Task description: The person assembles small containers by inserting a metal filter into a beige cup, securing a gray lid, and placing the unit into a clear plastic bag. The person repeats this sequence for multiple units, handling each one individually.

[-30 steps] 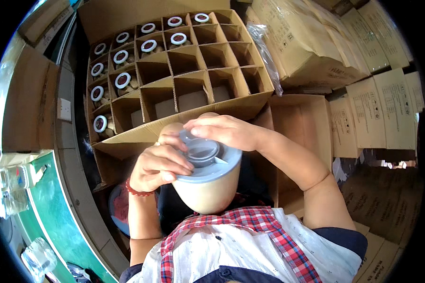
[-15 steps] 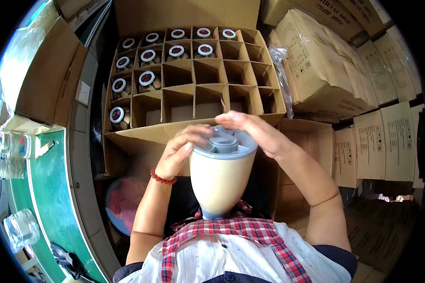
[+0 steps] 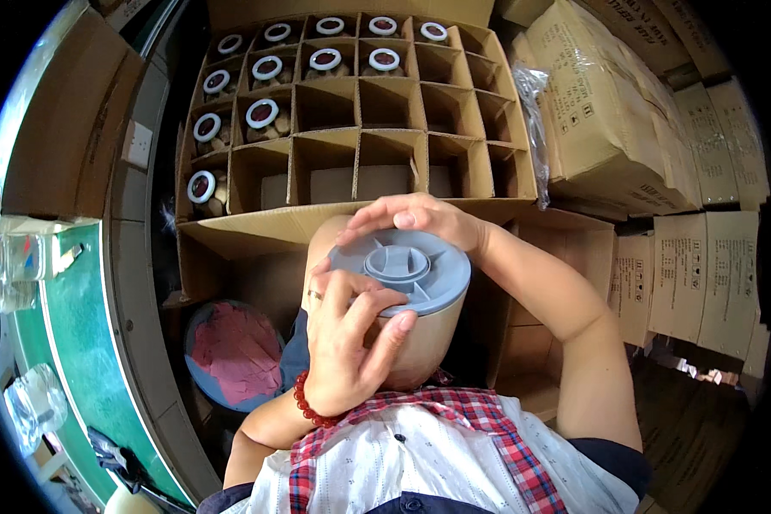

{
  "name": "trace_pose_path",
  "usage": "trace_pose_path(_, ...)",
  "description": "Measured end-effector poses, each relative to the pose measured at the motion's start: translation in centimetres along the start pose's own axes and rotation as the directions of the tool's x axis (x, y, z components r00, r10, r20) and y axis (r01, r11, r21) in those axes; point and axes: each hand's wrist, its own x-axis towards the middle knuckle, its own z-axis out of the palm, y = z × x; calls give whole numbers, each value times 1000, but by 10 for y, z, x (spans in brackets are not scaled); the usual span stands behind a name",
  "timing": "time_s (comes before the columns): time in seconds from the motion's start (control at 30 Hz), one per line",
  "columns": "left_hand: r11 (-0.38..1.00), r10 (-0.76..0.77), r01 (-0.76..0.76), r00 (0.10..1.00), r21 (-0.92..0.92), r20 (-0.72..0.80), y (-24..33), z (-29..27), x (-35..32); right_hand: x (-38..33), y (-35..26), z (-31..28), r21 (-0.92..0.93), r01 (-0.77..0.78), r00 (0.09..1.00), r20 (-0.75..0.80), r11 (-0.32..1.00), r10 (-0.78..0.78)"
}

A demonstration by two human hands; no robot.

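Note:
In front of my body stands a cream, tapered container [image 3: 430,343] topped by a round blue-grey lid [image 3: 444,267] with a raised centre knob. My left hand [image 3: 347,338], with a red bead bracelet at its wrist, bends its fingers onto the lid's near left part, thumb at the rim. Around the far rim curves my right hand [image 3: 415,221], its fingers together against the lid's edge. The container's base is hidden by my left hand and the checked apron straps.
Beyond my hands is a divided cardboard box [image 3: 325,171] with several white-lidded jars [image 3: 263,114] in its far and left cells. A blue basin [image 3: 195,377] holding pink material sits left, near a green tabletop [image 3: 124,343]. Stacked cartons [image 3: 608,120] line the right.
My left hand has come from the lid's left edge round to its near side. My right hand has shifted left along the far rim, and the lid now faces up more.

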Motion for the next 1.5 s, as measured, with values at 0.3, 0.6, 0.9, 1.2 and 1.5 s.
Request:
trace_pose_path(0.3, 889, -27, 58, 997, -455, 73, -44, -27, 13, -22, -19, 4, -500, -141, 964, -267, 854, 2)
trace_pose_path(0.6, 781, -25, 140, 981, -609, 193, -73, -11, -3, -37, -46, 56, -629, -62, 966, -233, 775, -112)
trace_pose_path(0.9, 883, -5, 29, 999, -468, 52, -61, 10, -11, -1, -39, 59, -779, -356, 926, -219, 517, 308)
trace_pose_path(1.2, 888, -235, 323, 931, -328, 281, -67, -7, -104, -123, -28, 51, -320, -273, 893, -435, 907, 115)
trace_pose_path(1.5, 940, 333, -342, 918, 6, 216, -56, 15, -121, -207, 62, 55, -167, 5, 434, -888, 986, -152)
